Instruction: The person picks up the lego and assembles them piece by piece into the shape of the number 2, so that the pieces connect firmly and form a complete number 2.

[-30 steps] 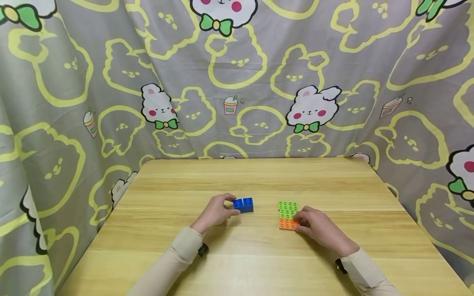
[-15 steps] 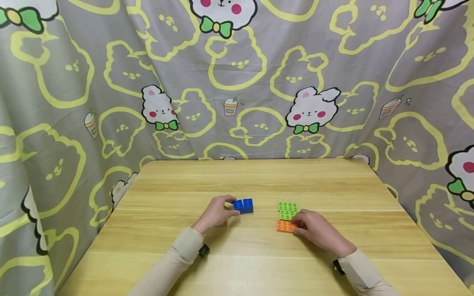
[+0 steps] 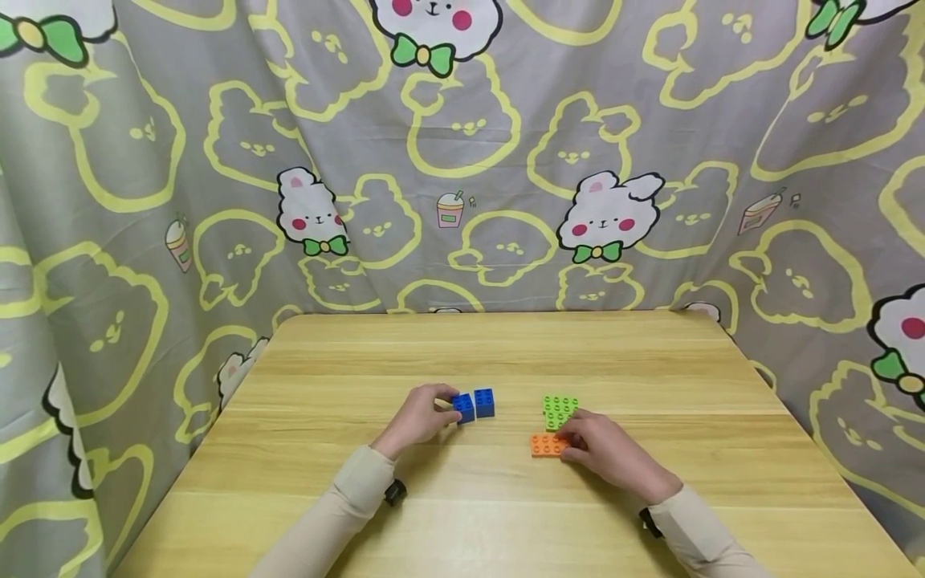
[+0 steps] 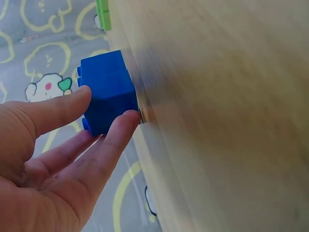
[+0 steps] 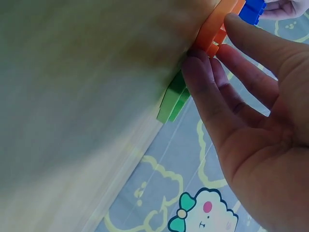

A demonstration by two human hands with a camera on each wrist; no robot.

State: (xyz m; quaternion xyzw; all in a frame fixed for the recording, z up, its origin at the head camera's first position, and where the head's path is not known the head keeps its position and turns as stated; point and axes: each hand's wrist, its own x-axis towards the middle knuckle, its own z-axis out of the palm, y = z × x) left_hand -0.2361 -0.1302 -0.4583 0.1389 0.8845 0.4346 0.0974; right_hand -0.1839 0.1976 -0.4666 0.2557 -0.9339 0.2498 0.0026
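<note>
Two small blue studded toy bricks stand side by side left of the table's middle. My left hand [image 3: 419, 414] pinches the left blue brick [image 3: 463, 409] between thumb and fingers. A narrow gap parts it from the right blue brick [image 3: 484, 403]. In the left wrist view the thumb touches the blue brick [image 4: 108, 92] near its studs. My right hand [image 3: 614, 453] holds the right end of a flat orange brick [image 3: 547, 445] with eight studs. Just behind the orange brick lies green studded brickwork [image 3: 559, 409], partly covered by the right hand.
The bricks lie on a light wooden table [image 3: 462, 514]. A grey patterned curtain [image 3: 462, 241] hangs along its back and both sides. Bare tabletop lies between the blue bricks and the orange and green ones.
My right hand has slid the orange brick leftward and a little toward me, apart from the green brickwork. The left blue brick has shifted slightly left and nearer, away from the other blue one.
</note>
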